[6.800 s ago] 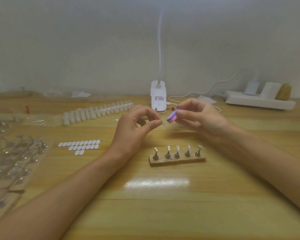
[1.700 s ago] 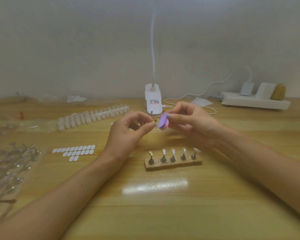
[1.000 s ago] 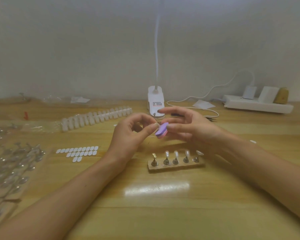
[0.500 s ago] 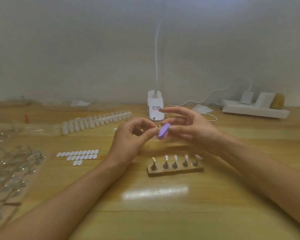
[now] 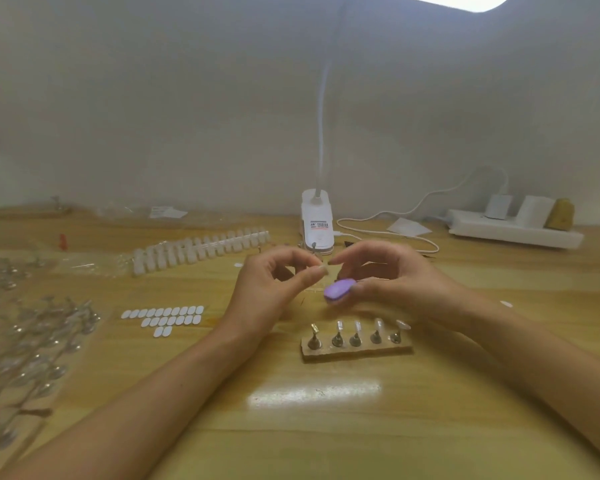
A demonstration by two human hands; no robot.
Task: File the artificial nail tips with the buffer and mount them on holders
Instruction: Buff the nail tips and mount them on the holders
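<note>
The left hand [image 5: 274,284] is curled, with thumb and forefinger pressed together on a small clear nail tip [image 5: 322,269] that barely shows at their ends. The right hand [image 5: 399,282] faces it. Its forefinger reaches toward the left fingertips, and its other fingers grip a purple oval buffer [image 5: 340,289], which sits just below and right of the nail tip with its broad face up. Both hands hover above the middle of the desk [image 5: 326,427].

Nearer the front edge stands a wooden block [image 5: 357,351] with five metal holders in a row. Four carry clear tips, and the leftmost holder [image 5: 314,337] has a gold-coloured top.

Left of the hands lie rows of white adhesive tabs [image 5: 163,318], with a strip of nail tips [image 5: 201,249] behind them and loose metal holders [image 5: 32,341] by the left edge. At the back edge stands a white lamp base [image 5: 317,221], and toward the back right corner a power strip [image 5: 513,232].
</note>
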